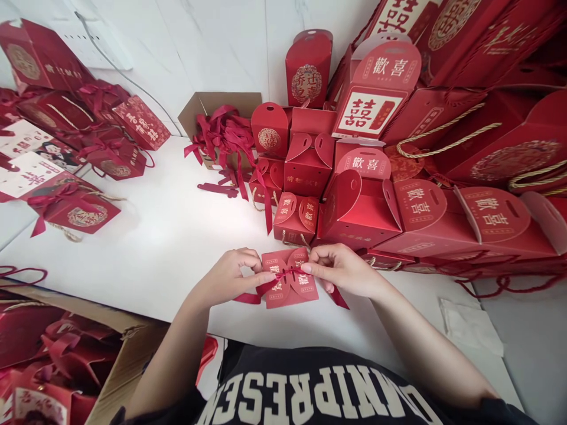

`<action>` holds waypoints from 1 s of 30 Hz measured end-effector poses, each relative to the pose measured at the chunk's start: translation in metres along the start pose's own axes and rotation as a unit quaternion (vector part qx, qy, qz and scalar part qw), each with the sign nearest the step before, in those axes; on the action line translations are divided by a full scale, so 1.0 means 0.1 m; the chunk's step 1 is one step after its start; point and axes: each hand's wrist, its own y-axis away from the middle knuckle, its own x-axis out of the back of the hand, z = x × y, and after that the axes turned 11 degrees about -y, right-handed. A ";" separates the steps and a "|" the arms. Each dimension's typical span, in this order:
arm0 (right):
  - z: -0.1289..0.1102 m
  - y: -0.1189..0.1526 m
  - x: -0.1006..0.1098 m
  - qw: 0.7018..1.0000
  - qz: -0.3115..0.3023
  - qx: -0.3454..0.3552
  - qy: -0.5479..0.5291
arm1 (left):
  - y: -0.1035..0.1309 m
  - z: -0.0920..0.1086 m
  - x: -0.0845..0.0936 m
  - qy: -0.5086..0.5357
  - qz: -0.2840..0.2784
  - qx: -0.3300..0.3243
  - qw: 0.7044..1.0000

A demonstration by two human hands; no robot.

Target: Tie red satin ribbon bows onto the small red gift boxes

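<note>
the left hand [233,274] and the right hand [334,265] meet over a small red paper gift box [290,298], which sits between the two sets of fingertips on the white tabletop [168,236]. a dark red satin ribbon [266,287] crosses the box's top, over its two folded flaps. the right thumb and index finger pinch the ribbon near the right flap; the left thumb presses on it at the other side, and its index finger seems to close against it, though the contact is partly hidden. one ribbon tail lies below the left fingers, the other hangs below the right fingers.

just beyond the fingertips stands a small red box with rope handles [296,212]. farther out from the left fingers, loose satin ribbons [225,133] spill over an open cardboard box [239,100]. a large red gift box [361,209] stands beyond the right fingers, among many stacked ones. well to the left of the left fingers rests a bow-tied hexagonal box [88,213].
</note>
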 end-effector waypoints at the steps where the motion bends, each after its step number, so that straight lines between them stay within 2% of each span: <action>1: -0.01 0.00 -0.01 1.000 -0.001 -0.001 -0.002 | 0.01 0.00 0.00 -0.001 0.002 -0.005 1.000; 4: -0.02 0.00 -0.02 1.000 -0.010 0.000 0.000 | 0.06 0.03 -0.01 -0.034 0.012 -0.022 0.999; 6: -0.02 0.00 -0.02 1.000 -0.017 0.014 0.004 | 0.09 0.05 -0.01 -0.039 -0.002 -0.030 0.999; 9: -0.03 -0.01 -0.02 0.998 -0.028 0.045 0.017 | 0.11 0.05 -0.01 0.055 -0.047 -0.001 0.997; 12: -0.03 -0.01 -0.01 0.997 -0.036 0.061 0.037 | 0.09 -0.03 0.00 0.156 -0.085 0.019 0.984; 17: -0.05 -0.01 0.01 0.993 -0.032 0.068 0.091 | -0.01 -0.21 -0.03 0.242 -0.134 0.012 0.961; 21: -0.07 -0.01 0.02 0.989 -0.023 0.069 0.128 | -0.07 -0.29 -0.06 0.271 -0.159 0.011 0.949; 23: -0.08 -0.03 0.01 0.986 -0.011 0.070 0.149 | -0.12 -0.33 -0.07 0.287 -0.153 0.006 0.946; 26: -0.08 -0.11 0.00 0.981 0.011 0.083 0.176 | -0.21 -0.42 -0.05 0.314 -0.114 0.007 0.942; 30: -0.07 -0.21 -0.04 0.982 -0.021 0.096 0.158 | -0.28 -0.58 -0.02 0.319 -0.108 0.000 0.942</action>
